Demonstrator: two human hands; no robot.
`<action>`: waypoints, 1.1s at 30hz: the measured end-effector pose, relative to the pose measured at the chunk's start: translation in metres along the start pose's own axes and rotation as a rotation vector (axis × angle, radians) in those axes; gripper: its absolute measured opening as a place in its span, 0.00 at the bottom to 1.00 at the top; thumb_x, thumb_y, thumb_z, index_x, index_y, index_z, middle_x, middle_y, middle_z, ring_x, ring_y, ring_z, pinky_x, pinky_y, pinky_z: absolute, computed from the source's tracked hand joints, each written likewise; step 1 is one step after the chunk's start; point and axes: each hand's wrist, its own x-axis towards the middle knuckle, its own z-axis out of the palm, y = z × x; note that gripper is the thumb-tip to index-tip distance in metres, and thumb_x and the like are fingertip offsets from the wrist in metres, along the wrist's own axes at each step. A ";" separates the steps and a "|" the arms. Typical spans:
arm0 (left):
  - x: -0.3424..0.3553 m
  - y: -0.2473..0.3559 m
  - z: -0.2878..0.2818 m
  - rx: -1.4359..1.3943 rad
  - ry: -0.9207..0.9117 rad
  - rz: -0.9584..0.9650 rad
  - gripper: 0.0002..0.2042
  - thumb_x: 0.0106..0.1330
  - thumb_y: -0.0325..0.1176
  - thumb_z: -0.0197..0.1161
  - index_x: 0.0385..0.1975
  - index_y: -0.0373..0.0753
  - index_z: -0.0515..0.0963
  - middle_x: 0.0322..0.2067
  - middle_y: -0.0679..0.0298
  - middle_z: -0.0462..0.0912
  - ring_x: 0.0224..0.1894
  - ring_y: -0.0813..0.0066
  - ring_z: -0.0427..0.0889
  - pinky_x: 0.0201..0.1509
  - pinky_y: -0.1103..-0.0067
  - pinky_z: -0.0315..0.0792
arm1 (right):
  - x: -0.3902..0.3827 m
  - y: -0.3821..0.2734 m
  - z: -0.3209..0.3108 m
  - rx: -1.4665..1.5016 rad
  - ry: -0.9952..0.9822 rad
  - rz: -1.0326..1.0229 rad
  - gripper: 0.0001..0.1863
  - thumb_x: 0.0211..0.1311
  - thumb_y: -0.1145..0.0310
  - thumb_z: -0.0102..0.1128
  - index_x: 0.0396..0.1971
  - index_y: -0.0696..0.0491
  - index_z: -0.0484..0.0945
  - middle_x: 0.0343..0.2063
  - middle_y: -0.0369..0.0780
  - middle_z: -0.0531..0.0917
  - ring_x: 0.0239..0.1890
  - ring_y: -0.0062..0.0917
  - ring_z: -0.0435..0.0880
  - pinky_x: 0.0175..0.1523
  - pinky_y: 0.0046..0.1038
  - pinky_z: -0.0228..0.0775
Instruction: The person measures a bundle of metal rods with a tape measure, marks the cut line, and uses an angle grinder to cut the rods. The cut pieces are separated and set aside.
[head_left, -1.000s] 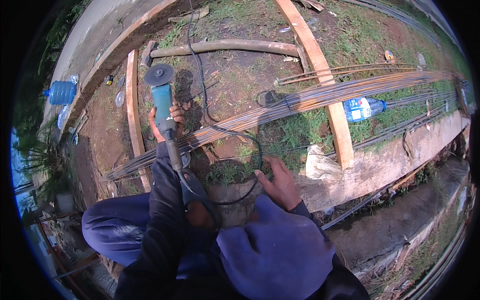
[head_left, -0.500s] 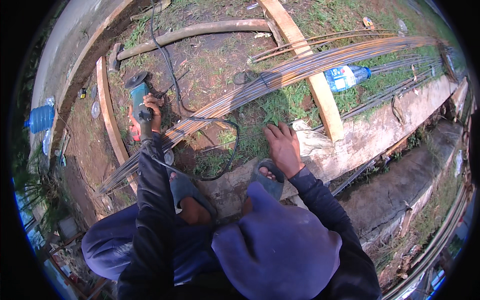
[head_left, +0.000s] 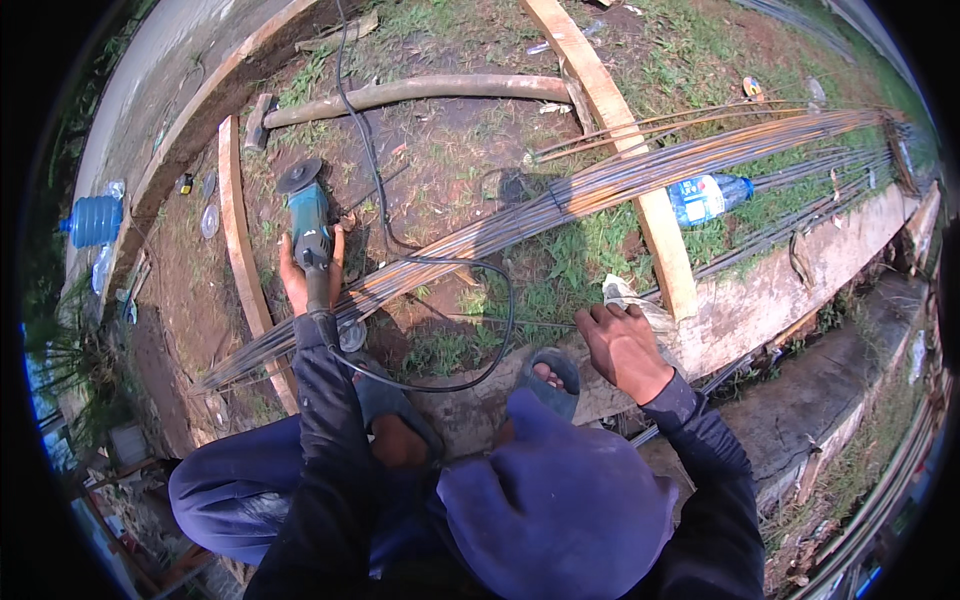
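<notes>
A teal angle grinder (head_left: 309, 218) with a dark disc lies in my left hand (head_left: 294, 272), its body between my thumb and fingers. The tool is held above the soil, left of a long bundle of rusty steel rods (head_left: 510, 224). Its black cable (head_left: 511, 305) loops toward my feet. My right hand (head_left: 625, 350) is over the concrete ledge (head_left: 740, 303), with its fingers bent and close together. A thin rod (head_left: 520, 322) runs along the grass up to those fingertips; whatever they grip is hidden. Beside this hand is a pale crumpled scrap (head_left: 620, 291).
Wooden planks (head_left: 655, 225) (head_left: 240, 230) cross beneath the rod bundle. A hammer with a long wooden handle (head_left: 420, 89) lies beyond. A blue-labelled plastic bottle (head_left: 706, 198) rests by the right plank, and a blue water jug (head_left: 93, 221) at far left. My sandalled foot (head_left: 550, 382) stands on the ledge.
My left hand has turned, so the grinder shows from another side. My right hand has drawn nearer and to the right, its fingers more bent. The view has shifted slightly.
</notes>
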 end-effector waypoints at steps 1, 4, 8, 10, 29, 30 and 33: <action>-0.009 0.004 0.006 0.118 0.048 -0.074 0.21 0.68 0.44 0.64 0.48 0.31 0.74 0.43 0.55 0.82 0.44 0.62 0.83 0.62 0.57 0.77 | -0.008 0.003 -0.011 0.022 -0.026 0.043 0.11 0.54 0.72 0.58 0.39 0.55 0.77 0.32 0.43 0.82 0.40 0.38 0.83 0.42 0.42 0.73; 0.003 0.028 -0.011 0.628 0.177 -0.198 0.21 0.66 0.44 0.66 0.47 0.32 0.74 0.39 0.57 0.81 0.36 0.65 0.83 0.50 0.60 0.82 | -0.028 0.010 -0.040 0.134 -0.106 0.151 0.13 0.53 0.76 0.58 0.41 0.54 0.77 0.32 0.45 0.82 0.39 0.42 0.83 0.40 0.43 0.74; -0.002 0.027 0.012 1.252 0.195 -0.239 0.18 0.54 0.34 0.71 0.40 0.31 0.77 0.30 0.61 0.81 0.33 0.69 0.83 0.39 0.74 0.79 | -0.072 0.027 -0.036 0.426 -0.168 0.205 0.15 0.51 0.80 0.59 0.41 0.52 0.77 0.31 0.48 0.82 0.36 0.47 0.83 0.39 0.42 0.73; 0.001 0.027 0.010 1.438 0.213 -0.163 0.18 0.49 0.32 0.71 0.38 0.27 0.79 0.29 0.58 0.83 0.29 0.70 0.84 0.33 0.76 0.77 | -0.094 0.033 -0.022 0.591 -0.165 0.191 0.14 0.52 0.79 0.60 0.41 0.54 0.76 0.31 0.48 0.82 0.35 0.48 0.82 0.39 0.41 0.73; 0.005 0.009 0.045 1.967 0.484 0.111 0.36 0.48 0.43 0.76 0.52 0.22 0.74 0.45 0.42 0.83 0.47 0.51 0.83 0.52 0.63 0.75 | -0.146 -0.027 -0.021 1.406 0.827 0.593 0.11 0.70 0.79 0.46 0.47 0.59 0.76 0.37 0.43 0.83 0.30 0.21 0.78 0.33 0.22 0.70; 0.002 0.004 0.053 2.045 0.533 0.201 0.37 0.49 0.44 0.76 0.54 0.22 0.73 0.48 0.39 0.82 0.50 0.48 0.82 0.55 0.62 0.74 | -0.137 -0.030 -0.024 1.397 0.882 0.581 0.13 0.71 0.79 0.45 0.49 0.60 0.77 0.39 0.45 0.83 0.32 0.24 0.80 0.35 0.24 0.73; 0.011 -0.008 0.048 2.019 0.444 0.796 0.35 0.54 0.43 0.75 0.55 0.24 0.72 0.52 0.37 0.79 0.56 0.44 0.79 0.61 0.62 0.71 | -0.120 -0.015 -0.037 0.834 0.745 0.505 0.15 0.68 0.79 0.54 0.54 0.61 0.75 0.42 0.46 0.83 0.41 0.27 0.83 0.45 0.28 0.75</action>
